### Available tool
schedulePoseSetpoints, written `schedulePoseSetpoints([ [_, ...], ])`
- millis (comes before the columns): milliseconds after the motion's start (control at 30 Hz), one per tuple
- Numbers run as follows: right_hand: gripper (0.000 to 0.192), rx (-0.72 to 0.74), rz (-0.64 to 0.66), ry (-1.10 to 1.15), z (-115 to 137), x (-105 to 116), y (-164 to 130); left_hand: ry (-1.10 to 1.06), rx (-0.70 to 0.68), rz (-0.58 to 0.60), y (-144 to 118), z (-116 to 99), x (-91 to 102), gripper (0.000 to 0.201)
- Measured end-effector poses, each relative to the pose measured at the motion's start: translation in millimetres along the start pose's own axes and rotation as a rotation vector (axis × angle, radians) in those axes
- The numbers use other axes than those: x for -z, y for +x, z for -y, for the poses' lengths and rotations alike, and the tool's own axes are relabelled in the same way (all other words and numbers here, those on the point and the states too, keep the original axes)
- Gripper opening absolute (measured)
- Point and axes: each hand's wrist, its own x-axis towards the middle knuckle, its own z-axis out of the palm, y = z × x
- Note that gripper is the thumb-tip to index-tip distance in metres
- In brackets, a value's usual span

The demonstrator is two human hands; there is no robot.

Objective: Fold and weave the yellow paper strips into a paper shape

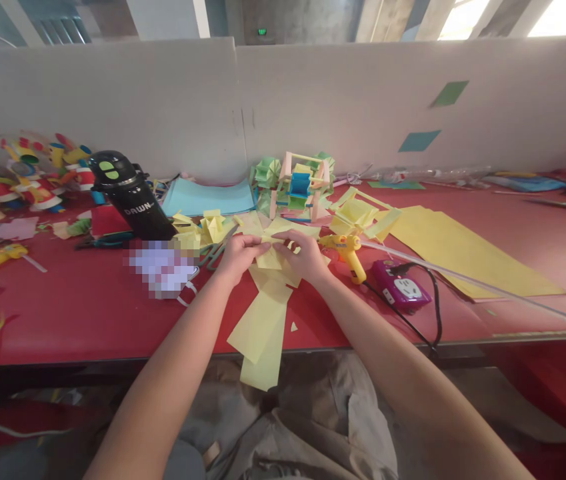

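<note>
Both hands meet over a small piece of yellow paper above the red table. My left hand has its thumb and fingers closed on the paper's left side. On the right side my right hand pinches the same piece, fingertips close to the left ones. Loose yellow paper strips lie below the hands, and one overhangs the table's front edge. Just right of my right hand rests a yellow hot glue gun. Folded yellow paper shapes sit to the left.
A black bottle stands at left near a blurred-out item. Behind the hands is a wood-and-paper wheel model. At right are a purple power socket with a cable, a long clear stick and yellow sheets.
</note>
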Motion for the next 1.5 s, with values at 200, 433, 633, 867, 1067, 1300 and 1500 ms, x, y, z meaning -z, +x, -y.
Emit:
schedulePoseSetpoints([
  [200,0.016,0.002,-0.03,0.019,0,1,1,-0.03,0.013,0.014,-2,-4,-1.9,0.037],
  [433,0.02,0.069,-0.057,0.044,4,1,-1,-0.118,0.014,0.041,-3,-7,-2.8,0.038],
  [633,0.023,0.127,-0.013,0.064,5,2,-2,-0.19,0.034,-0.034,-2,-9,-5.8,0.027],
  [867,0.03,0.135,0.024,0.085,5,2,-2,-0.297,0.054,-0.029,-1,-13,-6.2,0.025],
  [1067,0.031,0.137,0.068,0.079,7,2,-4,-0.152,0.005,-0.077,-2,-10,-4.3,0.029],
  [1300,0.036,-0.113,-0.072,0.249,8,0,-2,0.023,-0.177,-0.118,3,-3,-1.4,0.033],
  [1500,0.044,-0.244,0.009,0.315,-3,-5,2,0.11,-0.262,-0.078,0,-4,-4.5,0.045],
])
